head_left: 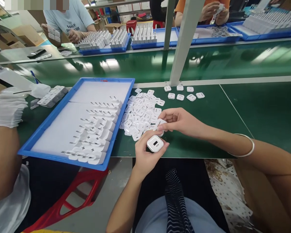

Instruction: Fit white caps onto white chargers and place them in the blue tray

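My left hand is closed around a white charger, whose face with a dark port slot is turned up toward me. Just above it, my right hand pinches a small white cover plate with tiny print on it. Behind my hands spreads a pile of similar white cover plates on the green table. Several more plates lie apart in two loose rows at the back. To the left, a blue tray holds rows of white chargers with their metal prongs showing.
A co-worker's gloved hand is at the far left, near stacked white blocks. A slanted metal post rises behind the table. Across the conveyor, other people sit by blue trays. A red stool stands below left.
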A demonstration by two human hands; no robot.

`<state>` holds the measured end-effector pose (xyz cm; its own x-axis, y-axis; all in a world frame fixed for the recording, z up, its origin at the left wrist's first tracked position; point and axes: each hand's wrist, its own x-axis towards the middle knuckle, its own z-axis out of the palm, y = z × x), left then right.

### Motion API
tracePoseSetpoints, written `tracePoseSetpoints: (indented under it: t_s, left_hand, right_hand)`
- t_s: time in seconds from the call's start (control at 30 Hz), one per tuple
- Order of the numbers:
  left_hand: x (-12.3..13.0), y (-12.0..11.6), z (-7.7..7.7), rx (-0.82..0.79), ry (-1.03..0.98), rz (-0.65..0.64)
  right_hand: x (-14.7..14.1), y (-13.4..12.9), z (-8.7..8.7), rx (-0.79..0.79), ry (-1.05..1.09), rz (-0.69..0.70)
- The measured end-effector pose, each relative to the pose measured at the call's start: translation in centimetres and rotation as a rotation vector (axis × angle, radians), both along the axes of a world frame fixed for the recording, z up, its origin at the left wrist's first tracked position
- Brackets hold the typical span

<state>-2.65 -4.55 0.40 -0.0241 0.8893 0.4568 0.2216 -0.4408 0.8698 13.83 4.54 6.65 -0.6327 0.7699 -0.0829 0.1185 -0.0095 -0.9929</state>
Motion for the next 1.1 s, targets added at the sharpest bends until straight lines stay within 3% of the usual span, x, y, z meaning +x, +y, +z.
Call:
tracePoseSetpoints:
  t_s: [0.13, 0.2, 0.3, 0.4, 0.6, 0.77, 1.1]
  left_hand:
    - [1.2, 0.4, -0.4, 0.015, -0.033, 0.015]
    - [1.5, 0.5, -0.7, 0.039, 0.007, 0.03]
    - [1.6, 0.7, -1.0, 0.043, 0.053, 0.072]
    - [1.6, 0.8, -1.1, 0.019, 0.073, 0.107]
    - [1.7, 0.8, -1.0, 0.011, 0.105, 0.081]
    - [1.8, 0.8, -1.1, 0.01, 0.107, 0.026]
    - [1.8, 0.7, -1.0, 0.02, 0.094, 0.008]
  right_hand:
    - [1.9, -0.3, -0.7, 0.245, -0.172, -0.12]
    - [3.0, 0.2, -1.0, 0.293, -0.273, -0.136]
    - [4.3, 0.8, -1.2, 0.211, -0.316, -0.135]
    - [4.8, 0.9, -1.1, 0.026, -0.187, -0.132]
    - [3.7, -1.6, -0.2, -0.196, 0.055, -0.111]
    - [2.3, -3.5, -0.5, -0.216, 0.134, -0.098]
    - [1.6, -3.6, -1.2, -0.169, 0.137, -0.088]
